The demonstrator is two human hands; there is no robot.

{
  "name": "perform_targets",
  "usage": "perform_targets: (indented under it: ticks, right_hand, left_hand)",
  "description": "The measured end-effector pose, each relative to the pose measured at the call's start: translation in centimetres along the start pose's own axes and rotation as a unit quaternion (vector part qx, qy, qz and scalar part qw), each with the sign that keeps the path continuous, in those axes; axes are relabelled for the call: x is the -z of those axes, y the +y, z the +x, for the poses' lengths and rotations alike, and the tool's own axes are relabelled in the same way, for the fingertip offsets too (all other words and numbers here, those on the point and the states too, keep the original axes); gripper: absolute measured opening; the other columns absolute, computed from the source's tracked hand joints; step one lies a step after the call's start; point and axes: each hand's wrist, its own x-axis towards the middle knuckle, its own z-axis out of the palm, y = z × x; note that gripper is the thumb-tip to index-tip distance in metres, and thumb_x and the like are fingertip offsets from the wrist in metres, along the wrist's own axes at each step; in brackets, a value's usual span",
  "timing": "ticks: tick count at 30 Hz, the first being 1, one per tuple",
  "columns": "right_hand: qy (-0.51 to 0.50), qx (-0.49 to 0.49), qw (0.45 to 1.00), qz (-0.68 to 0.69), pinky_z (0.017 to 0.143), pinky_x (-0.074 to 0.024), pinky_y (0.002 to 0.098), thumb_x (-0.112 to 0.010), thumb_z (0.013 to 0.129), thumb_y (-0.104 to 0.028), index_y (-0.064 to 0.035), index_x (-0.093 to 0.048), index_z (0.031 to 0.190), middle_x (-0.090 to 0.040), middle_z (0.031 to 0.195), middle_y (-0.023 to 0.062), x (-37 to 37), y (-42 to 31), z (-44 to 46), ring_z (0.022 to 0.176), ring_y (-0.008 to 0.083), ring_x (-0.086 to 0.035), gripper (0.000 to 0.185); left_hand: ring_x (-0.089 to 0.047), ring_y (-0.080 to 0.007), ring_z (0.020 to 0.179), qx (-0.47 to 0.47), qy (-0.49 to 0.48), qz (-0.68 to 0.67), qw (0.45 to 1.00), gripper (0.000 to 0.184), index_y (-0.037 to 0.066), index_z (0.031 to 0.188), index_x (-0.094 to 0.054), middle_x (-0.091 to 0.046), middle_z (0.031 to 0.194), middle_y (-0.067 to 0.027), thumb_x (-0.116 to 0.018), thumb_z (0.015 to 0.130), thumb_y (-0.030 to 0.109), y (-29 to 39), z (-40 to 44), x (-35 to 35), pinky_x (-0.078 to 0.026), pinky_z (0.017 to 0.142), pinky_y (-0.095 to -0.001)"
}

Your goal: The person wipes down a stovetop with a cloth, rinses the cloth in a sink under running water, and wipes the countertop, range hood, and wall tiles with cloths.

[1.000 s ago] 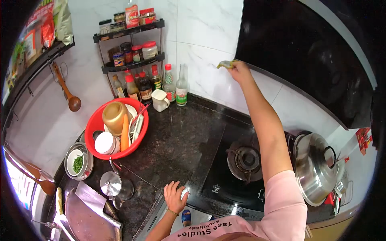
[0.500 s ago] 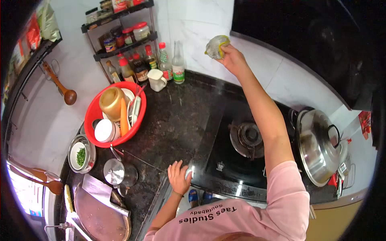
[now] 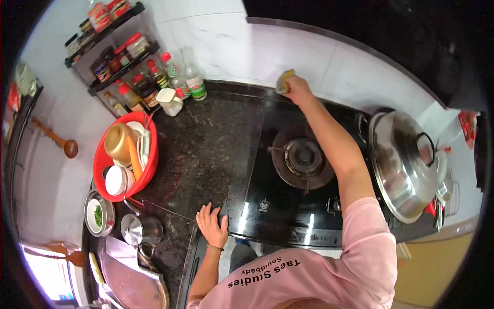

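My right hand [image 3: 298, 89] is closed round a crumpled grey cleaning cloth [image 3: 282, 82] with yellow edging. It reaches to the foot of the white tiled wall [image 3: 298, 49], behind the gas stove [image 3: 262, 180]; whether the cloth touches the tile I cannot tell. Below that forearm lies the round burner [image 3: 302, 157]. My left hand [image 3: 212, 225] rests palm down, fingers apart, on the front edge of the dark stone counter [image 3: 200, 149], left of the stove. Nothing is in it.
Left stands a red basin [image 3: 153, 164] of dishes, near a metal kettle [image 3: 149, 229] and a bowl of chopped greens [image 3: 99, 215]. Sauce bottles [image 3: 195, 82] line the back corner. A large lidded steel pot [image 3: 401, 170] sits right, under a black hood [image 3: 350, 46].
My right hand has come down the wall with the cloth, toward the stove's back edge. My left hand still rests at the counter's front, its fingers more spread. The view has shifted right.
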Motion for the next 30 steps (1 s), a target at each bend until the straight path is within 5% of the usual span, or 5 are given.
perform_targets:
  ticks: [11,16,19,26,30]
  right_hand:
    - [0.009,0.251,0.955,-0.157,0.066,-0.0453,0.0367,-0.049,0.082,-0.008,0.0011,-0.055,0.098,-0.06,0.081,0.0135,-13.1,-4.3,-5.7,0.076,0.0244,-0.059,0.019]
    - [0.133,0.474,0.843,-0.217,0.082,-0.0427,0.0456,-0.044,0.083,-0.002,0.0009,-0.045,0.122,-0.058,0.103,0.0265,-23.3,-10.1,-7.4,0.098,0.0427,-0.054,0.039]
    - [0.245,0.693,0.613,-0.289,0.094,-0.0393,0.0417,-0.043,0.08,0.005,0.0047,-0.041,0.126,-0.051,0.118,0.0276,-26.5,-14.0,-1.6,0.113,0.0403,-0.047,0.046]
    - [0.223,0.654,0.383,-0.613,0.104,-0.0239,0.0535,-0.054,0.079,-0.01,-0.0073,-0.04,0.133,-0.031,0.14,0.0202,-26.7,-13.6,5.7,0.125,0.0413,-0.032,0.055]
    - [0.104,0.645,0.403,-0.641,0.105,-0.0235,0.0507,-0.061,0.079,-0.025,-0.0079,-0.034,0.136,-0.03,0.142,0.0165,-25.7,-14.3,4.0,0.127,0.0351,-0.032,0.066]
  left_hand:
    - [-0.038,-0.0374,0.122,0.099,0.043,-0.179,0.978,0.028,0.004,0.104,-0.055,-0.05,0.123,-0.0157,-0.063,0.078,0.014,-1.9,3.1,2.5,-0.03,0.101,-0.0461]
    - [-0.035,-0.0368,0.124,0.108,0.061,-0.175,0.977,0.027,0.004,0.105,-0.053,-0.047,0.126,-0.0161,-0.058,0.085,0.022,-5.5,6.8,4.4,-0.028,0.101,-0.0489]
    - [-0.034,-0.0395,0.123,0.08,0.028,-0.178,0.98,0.029,0.002,0.105,-0.053,-0.046,0.125,-0.0195,-0.061,0.081,0.015,-6.9,8.3,5.2,-0.027,0.101,-0.0498]
    - [-0.031,-0.0435,0.124,0.017,-0.12,-0.178,0.977,0.037,0.004,0.108,-0.055,-0.043,0.128,-0.021,-0.065,0.076,0.019,-10.0,9.4,3.2,-0.019,0.104,-0.0543]
    - [-0.04,-0.0412,0.119,-0.065,-0.077,-0.158,0.982,0.034,0.005,0.111,-0.055,-0.047,0.125,-0.0206,-0.053,0.089,0.03,-9.8,11.0,3.5,-0.028,0.1,-0.0551]
